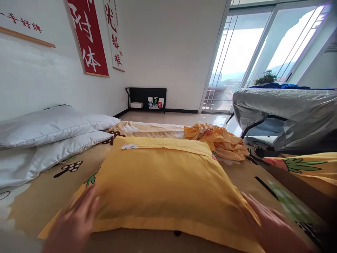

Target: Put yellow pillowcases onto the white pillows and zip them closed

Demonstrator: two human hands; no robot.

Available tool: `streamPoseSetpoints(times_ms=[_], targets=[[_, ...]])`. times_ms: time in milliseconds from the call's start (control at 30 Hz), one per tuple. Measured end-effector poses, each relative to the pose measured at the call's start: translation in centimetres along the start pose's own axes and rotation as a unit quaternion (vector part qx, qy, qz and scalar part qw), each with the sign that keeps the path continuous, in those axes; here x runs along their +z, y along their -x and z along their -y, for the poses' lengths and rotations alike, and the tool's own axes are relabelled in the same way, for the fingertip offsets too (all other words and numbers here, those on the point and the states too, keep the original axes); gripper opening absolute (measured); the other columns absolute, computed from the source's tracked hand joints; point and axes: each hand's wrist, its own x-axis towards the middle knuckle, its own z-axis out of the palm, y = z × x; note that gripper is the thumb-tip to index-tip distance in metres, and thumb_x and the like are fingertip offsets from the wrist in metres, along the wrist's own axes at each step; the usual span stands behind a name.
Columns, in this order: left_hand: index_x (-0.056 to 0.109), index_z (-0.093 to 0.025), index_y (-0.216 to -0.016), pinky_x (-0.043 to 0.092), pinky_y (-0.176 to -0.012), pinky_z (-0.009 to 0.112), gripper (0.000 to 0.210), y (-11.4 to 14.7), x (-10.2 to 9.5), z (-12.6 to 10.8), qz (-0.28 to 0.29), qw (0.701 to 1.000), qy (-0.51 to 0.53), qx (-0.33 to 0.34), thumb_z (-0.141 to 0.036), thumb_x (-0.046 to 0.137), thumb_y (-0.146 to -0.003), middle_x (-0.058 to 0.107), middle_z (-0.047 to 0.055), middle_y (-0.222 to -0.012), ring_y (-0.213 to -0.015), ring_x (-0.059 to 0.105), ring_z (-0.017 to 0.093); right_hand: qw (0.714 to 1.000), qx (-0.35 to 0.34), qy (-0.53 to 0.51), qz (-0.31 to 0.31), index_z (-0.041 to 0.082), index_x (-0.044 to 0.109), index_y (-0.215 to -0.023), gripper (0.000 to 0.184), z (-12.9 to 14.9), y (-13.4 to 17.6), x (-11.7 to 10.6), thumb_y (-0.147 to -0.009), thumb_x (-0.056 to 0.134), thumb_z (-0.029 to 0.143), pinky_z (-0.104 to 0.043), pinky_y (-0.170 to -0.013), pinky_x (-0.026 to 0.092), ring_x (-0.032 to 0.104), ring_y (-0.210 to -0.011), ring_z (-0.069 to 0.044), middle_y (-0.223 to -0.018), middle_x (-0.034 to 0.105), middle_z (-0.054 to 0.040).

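Observation:
A yellow pillow (163,182) in its pillowcase lies flat on the bed in front of me, its overlapping opening running along the far side. My left hand (73,218) rests on the pillow's near left corner, somewhat blurred, with its fingers stretched out. At the right edge of the pillow is my right hand (271,221), its fingers extended along the side and partly against the cloth. Neither hand grips anything that I can see. Beyond the far right corner sits a crumpled yellow cloth (223,140).
Two white pillows (58,126) are stacked at the left on a patterned bed sheet (37,196). To the right, a box (308,175) holds yellow carrot-print fabric (313,165). A plastic-covered table (284,102) stands behind it. Against the back wall is a black low shelf (139,94).

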Motion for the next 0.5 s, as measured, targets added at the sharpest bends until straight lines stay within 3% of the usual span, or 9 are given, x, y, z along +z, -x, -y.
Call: streamPoseSetpoints(times_ms=[33, 133, 233, 333, 433, 500], targets=[[0.042, -0.032, -0.142, 0.035, -0.11, 0.035, 0.053, -2.9, -0.3, -3.2, -0.002, 0.999, 0.011, 0.039, -0.043, 0.035, -0.09, 0.056, -0.004, -0.136, -0.125, 0.052, 0.021, 0.999, -0.039, -0.023, -0.018, 0.02, 0.06, -0.126, 0.048, 3.3, -3.7, -1.1, -0.091, 0.035, 0.042, -0.043, -0.094, 0.046, 0.064, -0.105, -0.027, -0.118, 0.067, -0.0096], [0.042, -0.02, -0.142, 0.026, -0.115, 0.041, 0.051, -12.9, -0.3, -13.0, 0.033, 0.986, 0.04, 0.16, -0.029, 0.029, -0.094, 0.046, 0.004, -0.146, -0.137, 0.039, 0.02, 0.988, -0.106, -0.088, -0.068, 0.017, 0.06, -0.123, 0.041, 13.7, -15.0, -3.5, -0.094, 0.038, 0.035, -0.04, -0.102, 0.041, 0.056, -0.12, -0.023, -0.123, 0.065, -0.0096], [0.039, -0.015, -0.143, 0.019, -0.117, 0.043, 0.051, -21.6, 1.8, -19.0, 0.105, 0.982, 0.051, 0.146, -0.022, 0.029, -0.093, 0.038, 0.007, -0.151, -0.142, 0.029, 0.018, 0.987, -0.107, -0.119, 0.017, 0.018, 0.055, -0.129, 0.04, 20.1, -23.4, -2.8, -0.093, 0.04, 0.027, -0.04, -0.108, 0.032, 0.046, -0.13, -0.021, -0.133, 0.058, -0.0096], [0.043, -0.017, -0.14, 0.02, -0.117, 0.045, 0.048, -24.7, 6.7, -19.3, 0.171, 0.981, 0.043, 0.083, -0.029, 0.027, -0.096, 0.04, 0.008, -0.15, -0.142, 0.029, 0.02, 0.984, -0.004, -0.099, 0.146, 0.019, 0.048, -0.136, 0.044, 20.7, -26.2, 1.6, -0.097, 0.033, 0.032, -0.042, -0.114, 0.019, 0.031, -0.14, -0.019, -0.145, 0.046, -0.0088], [0.053, -0.015, -0.132, 0.03, -0.112, 0.043, 0.046, -22.5, 12.9, -16.5, 0.227, 0.974, 0.021, 0.014, -0.033, 0.031, -0.096, 0.05, 0.013, -0.141, -0.135, 0.041, 0.023, 0.966, 0.065, -0.084, 0.235, 0.013, 0.051, -0.133, 0.046, 18.2, -24.4, 7.7, -0.096, 0.032, 0.033, -0.044, -0.109, 0.027, 0.038, -0.136, -0.023, -0.142, 0.048, -0.014], [0.051, -0.013, -0.134, 0.028, -0.113, 0.039, 0.048, -20.7, 16.3, -14.6, 0.248, 0.969, 0.008, -0.019, -0.032, 0.03, -0.096, 0.047, 0.014, -0.144, -0.136, 0.04, 0.022, 0.955, 0.095, -0.079, 0.27, 0.014, 0.047, -0.137, 0.049, 16.4, -23.0, 10.9, -0.096, 0.031, 0.036, -0.043, -0.11, 0.025, 0.033, -0.139, -0.022, -0.147, 0.041, -0.013]])
